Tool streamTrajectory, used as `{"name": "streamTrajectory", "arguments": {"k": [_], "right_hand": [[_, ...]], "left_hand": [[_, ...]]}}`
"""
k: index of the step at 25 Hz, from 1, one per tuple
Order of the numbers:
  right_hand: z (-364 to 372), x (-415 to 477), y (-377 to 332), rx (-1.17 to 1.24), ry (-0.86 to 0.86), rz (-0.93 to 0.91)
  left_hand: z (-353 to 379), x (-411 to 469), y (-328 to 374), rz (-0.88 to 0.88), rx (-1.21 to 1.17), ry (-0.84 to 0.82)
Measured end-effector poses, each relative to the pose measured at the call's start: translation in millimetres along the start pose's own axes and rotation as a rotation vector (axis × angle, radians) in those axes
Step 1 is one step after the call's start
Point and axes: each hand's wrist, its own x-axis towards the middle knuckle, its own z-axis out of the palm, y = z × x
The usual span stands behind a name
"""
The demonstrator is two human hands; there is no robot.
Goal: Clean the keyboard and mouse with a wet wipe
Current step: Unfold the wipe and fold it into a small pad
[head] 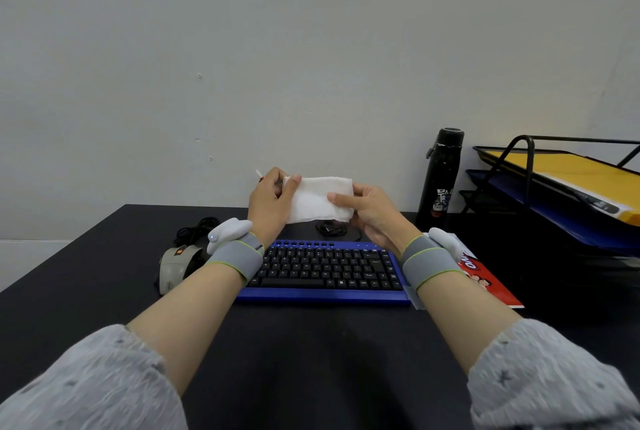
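A white wet wipe (317,200) is stretched between both hands, held up above the far edge of the keyboard. My left hand (270,206) pinches its left end with the thumb on top. My right hand (369,209) pinches the right end, thumb laid across the front. Below them a blue keyboard (325,272) with black keys lies flat on the black desk (311,343). A grey mouse (176,265) sits to the keyboard's left, partly hidden by my left wrist band.
A black bottle (440,180) stands at the back right. A black paper tray rack (568,194) with yellow and blue folders fills the right. A red packet (488,282) lies right of the keyboard. Coiled black cables (194,230) sit behind the mouse.
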Motion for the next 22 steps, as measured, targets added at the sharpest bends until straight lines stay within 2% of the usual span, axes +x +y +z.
{"name": "streamTrajectory", "arguments": {"k": [7,12,19,22], "right_hand": [[-0.1,4.1,-1.3,0.054,0.149,-0.027],[-1.4,1.8,-1.0,-0.013,0.141,-0.054],[0.4,-0.4,-2.7,-0.026,0.075,-0.021],[0.6,0.0,-0.4,-0.044,0.079,-0.041]], "left_hand": [[3.9,-6.9,0.9,-0.129,-0.245,-0.136],[5.1,-7.3,4.4,-0.175,-0.237,-0.256],[5.8,-8.9,6.5,-0.159,-0.279,-0.21],[5.7,-9.2,6.3,-0.207,-0.279,-0.222]]}}
